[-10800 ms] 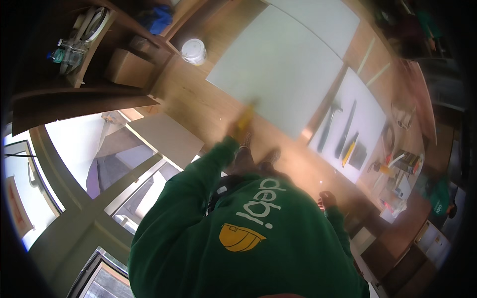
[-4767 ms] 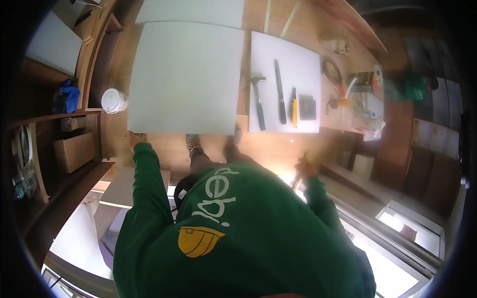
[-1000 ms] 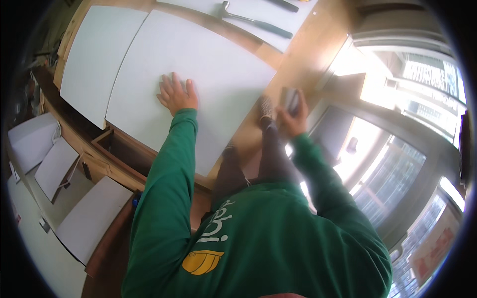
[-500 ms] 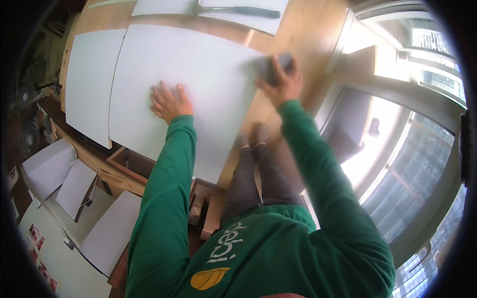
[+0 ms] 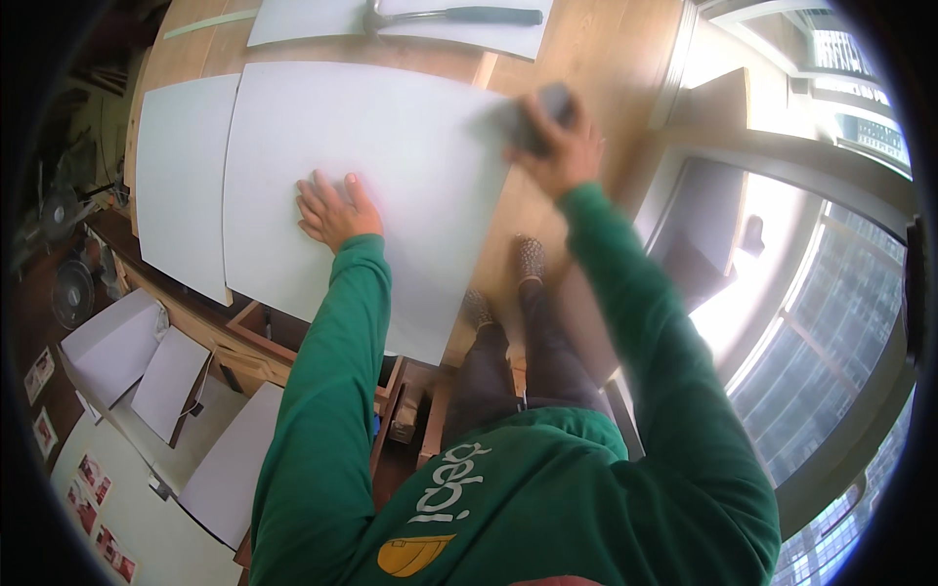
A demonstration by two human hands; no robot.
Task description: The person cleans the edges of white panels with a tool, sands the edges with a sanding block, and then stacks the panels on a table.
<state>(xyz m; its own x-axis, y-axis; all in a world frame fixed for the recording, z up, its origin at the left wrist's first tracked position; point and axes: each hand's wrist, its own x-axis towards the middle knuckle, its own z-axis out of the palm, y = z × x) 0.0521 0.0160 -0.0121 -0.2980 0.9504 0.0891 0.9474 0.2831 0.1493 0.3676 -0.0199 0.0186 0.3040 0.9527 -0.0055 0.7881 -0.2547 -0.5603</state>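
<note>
Overhead view of a person in a green long-sleeved top at a light wooden bench [image 5: 596, 59]. A large white rectangular panel [image 5: 381, 166] lies flat on the bench, its near edge overhanging the bench's front. The left hand [image 5: 335, 210] rests palm-down on the panel near its middle, fingers [image 5: 318, 190] spread wide and flat, holding nothing. The right hand [image 5: 559, 146] is at the panel's right edge, where panel meets bare wood; its fingers are curled around a small grey block [image 5: 532, 112], which is blurred and presses against the panel's upper right part. A second white panel [image 5: 181, 176], narrower, lies just beside the large one on its left, the two edges nearly touching. At the far side of the bench a hammer with a dark handle [image 5: 459, 15] lies on another white sheet [image 5: 410, 29]. Below the bench, between the arms, the person's dark trouser legs and patterned shoes [image 5: 528, 259] show. Lower left, several pale boards [image 5: 147, 361] lie on the floor. To the right, bright window glazing [image 5: 821, 322] fills the rim of the view.
</note>
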